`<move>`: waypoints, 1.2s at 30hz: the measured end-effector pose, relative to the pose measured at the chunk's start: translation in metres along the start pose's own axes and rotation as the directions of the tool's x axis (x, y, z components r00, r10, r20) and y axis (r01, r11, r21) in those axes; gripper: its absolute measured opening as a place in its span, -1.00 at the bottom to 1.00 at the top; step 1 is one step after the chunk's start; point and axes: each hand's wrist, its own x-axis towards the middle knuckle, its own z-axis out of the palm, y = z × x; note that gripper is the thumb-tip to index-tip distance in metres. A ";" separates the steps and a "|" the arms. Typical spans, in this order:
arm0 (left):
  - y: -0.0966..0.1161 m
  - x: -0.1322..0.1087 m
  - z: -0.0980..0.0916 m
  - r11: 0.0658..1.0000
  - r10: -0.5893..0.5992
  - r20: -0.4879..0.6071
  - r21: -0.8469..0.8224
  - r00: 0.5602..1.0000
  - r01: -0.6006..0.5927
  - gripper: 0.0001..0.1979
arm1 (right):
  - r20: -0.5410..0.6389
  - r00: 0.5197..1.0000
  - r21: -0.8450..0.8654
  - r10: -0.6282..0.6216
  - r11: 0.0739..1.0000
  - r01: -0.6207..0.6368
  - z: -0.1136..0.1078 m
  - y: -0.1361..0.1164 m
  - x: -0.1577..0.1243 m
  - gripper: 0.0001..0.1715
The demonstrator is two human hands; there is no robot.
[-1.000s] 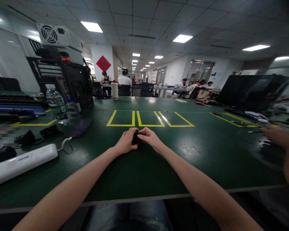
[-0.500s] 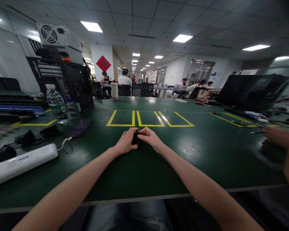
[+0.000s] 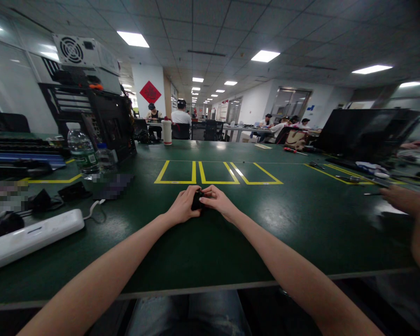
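Note:
Between my two hands, just above or on the green table (image 3: 210, 247), is a small black object (image 3: 197, 200); its kind is not clear because my fingers cover much of it. My left hand (image 3: 184, 204) wraps round its left side, with the thumb low and the fingers over the top. From the right, my right hand (image 3: 219, 200) pinches it between thumb and fingertips. Just beyond my hands, yellow tape outlines (image 3: 220, 182) mark the tabletop.
At left lie a white power strip (image 3: 35, 238), a water bottle (image 3: 82, 151) and a black computer case (image 3: 94, 116). A white tumbler (image 3: 167, 132) stands at the far edge. Right are a co-worker's hand (image 3: 404, 198), a screwdriver (image 3: 348, 178) and a black monitor (image 3: 364, 133).
My hands and the black object stay almost where they were. At the right, the co-worker's hand and arm have shifted slightly.

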 end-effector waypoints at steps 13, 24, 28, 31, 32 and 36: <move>0.001 0.000 -0.001 1.000 -0.007 0.011 0.004 1.000 0.007 -0.39 | -0.007 0.999 -0.041 0.049 0.998 -0.049 0.000 0.001 0.001 -0.60; 0.000 0.000 0.000 1.000 -0.001 0.001 -0.003 1.000 0.001 -0.39 | -0.030 0.999 -0.055 -0.040 0.998 0.038 0.000 -0.001 0.001 -0.67; -0.002 0.000 0.001 1.000 0.002 0.006 0.005 1.000 -0.002 -0.38 | -0.052 0.998 -0.058 0.028 0.998 -0.031 -0.001 0.004 0.004 -0.59; -0.003 0.001 0.003 1.000 0.000 -0.001 0.013 1.000 0.000 -0.37 | -0.030 0.999 -0.056 0.012 0.998 -0.013 -0.002 0.003 0.003 -0.62; -0.003 0.001 0.003 1.000 -0.002 -0.002 0.014 1.000 0.002 -0.37 | -0.026 1.000 -0.049 0.006 0.999 -0.007 -0.002 0.002 0.002 -0.62; -0.003 0.001 0.003 1.000 0.001 -0.006 0.005 1.000 -0.001 -0.38 | -0.015 1.000 -0.030 -0.027 0.999 0.026 -0.001 -0.003 0.000 -0.69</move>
